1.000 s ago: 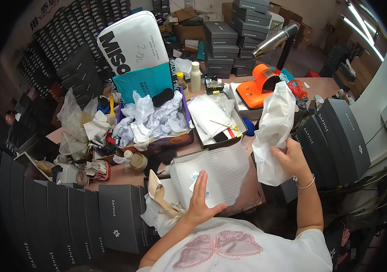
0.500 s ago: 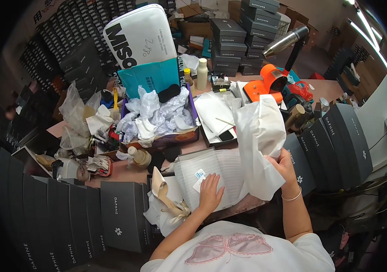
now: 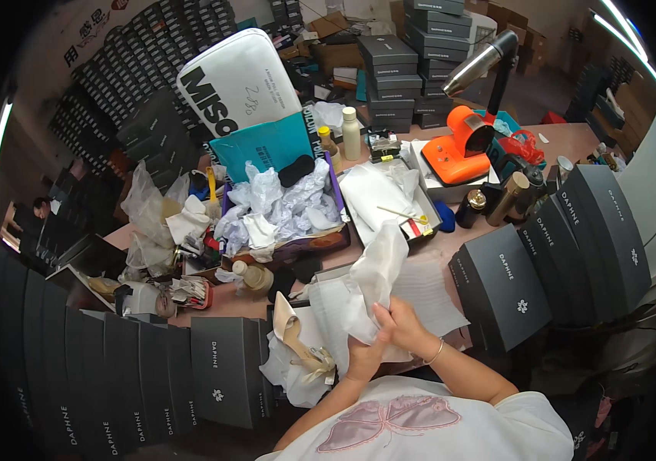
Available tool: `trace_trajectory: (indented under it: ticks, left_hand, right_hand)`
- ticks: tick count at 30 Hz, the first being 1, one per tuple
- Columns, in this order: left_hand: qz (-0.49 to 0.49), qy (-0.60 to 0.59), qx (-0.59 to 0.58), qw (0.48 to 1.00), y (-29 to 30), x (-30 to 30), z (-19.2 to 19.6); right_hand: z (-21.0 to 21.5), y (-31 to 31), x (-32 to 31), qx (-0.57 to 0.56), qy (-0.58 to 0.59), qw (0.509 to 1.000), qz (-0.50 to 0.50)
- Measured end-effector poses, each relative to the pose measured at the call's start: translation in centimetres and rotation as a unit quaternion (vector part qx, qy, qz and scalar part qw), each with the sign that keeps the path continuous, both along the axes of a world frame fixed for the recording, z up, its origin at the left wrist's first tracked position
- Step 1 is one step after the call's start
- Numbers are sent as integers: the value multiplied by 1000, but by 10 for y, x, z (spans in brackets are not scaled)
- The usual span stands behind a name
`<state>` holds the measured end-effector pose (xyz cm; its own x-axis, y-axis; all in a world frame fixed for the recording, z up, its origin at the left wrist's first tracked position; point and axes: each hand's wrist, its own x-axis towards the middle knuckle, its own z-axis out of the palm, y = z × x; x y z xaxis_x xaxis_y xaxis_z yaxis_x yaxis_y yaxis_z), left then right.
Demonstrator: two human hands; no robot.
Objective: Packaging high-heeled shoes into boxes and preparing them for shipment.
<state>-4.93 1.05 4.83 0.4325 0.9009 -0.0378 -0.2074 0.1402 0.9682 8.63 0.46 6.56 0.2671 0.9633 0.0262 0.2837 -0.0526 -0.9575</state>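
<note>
A crumpled sheet of white tissue paper [image 3: 380, 265] stands up bunched between my hands. My right hand [image 3: 406, 329] has its fingers closed on the paper's lower right side. Close against it, my left hand [image 3: 364, 356] grips the paper's lower end, its fingers partly hidden. Under the paper, a white ribbed foam sheet [image 3: 435, 296] lies spread over a box and reaches to the right. Left of my left hand, a beige pointed high-heeled shoe [image 3: 288, 321] rests on its side on white paper [image 3: 286, 373].
Dark grey shoeboxes [image 3: 224, 361] line the left side, with more shoeboxes [image 3: 501, 280] at the right. Beyond my hands are a purple-edged box of crumpled paper [image 3: 289, 246], a white paper-filled tray [image 3: 412, 240], a bottle [image 3: 350, 134], an orange stand [image 3: 458, 154] and a silver heat-gun nozzle [image 3: 470, 69].
My right hand has brought the tissue paper leftward and bunched it up. My left hand has left the foam sheet and closed on the paper. The view has shifted slightly.
</note>
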Motion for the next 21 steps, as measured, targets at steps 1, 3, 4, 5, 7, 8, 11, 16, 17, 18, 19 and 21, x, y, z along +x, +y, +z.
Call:
trace_trajectory:
  ticks: [1, 3, 4, 5, 7, 8, 11, 16, 17, 18, 19, 21]
  left_hand:
    - [70, -73, -103, 989, 6, -12, -2]
    - [177, -122, -182, 960, 17, -45, -3]
    - [169, -128, -182, 960, 18, -62, -1]
    - [157, -139, -188, 960, 18, -74, 0]
    - [137, -135, -188, 963, 11, -83, 0]
    - [153, -166, -230, 947, 11, -84, -4]
    - [173, -219, -336, 899, 27, -107, -76]
    - [96, -139, -268, 949, 31, -164, -50]
    - [73, -123, -246, 959, 34, -174, -42]
    - [37, -105, -241, 964, 36, -182, -39]
    - [1, -86, -235, 968, 38, -189, -37]
    - [-38, -59, -218, 973, 47, -179, -25]
  right_hand:
    - [12, -1, -5, -34, -25, 997, 57]
    - [48, 4, 1, 125, -111, 985, 48]
    - [58, 9, 4, 195, -151, 969, 34]
    - [64, 21, 6, 214, -227, 948, 55]
    - [67, 41, 2, 247, -375, 890, 86]
    - [44, 49, -15, 238, -273, 925, 119]
    - [-1, 10, -95, 140, -118, 934, 307]
    - [32, -8, -62, -37, 75, 941, 328]
    - [46, 8, -48, 66, -134, 938, 312]
    - [58, 23, -36, 170, -332, 886, 274]
    - [65, 33, -28, 270, -509, 787, 220]
    - [51, 37, -20, 177, -446, 812, 331]
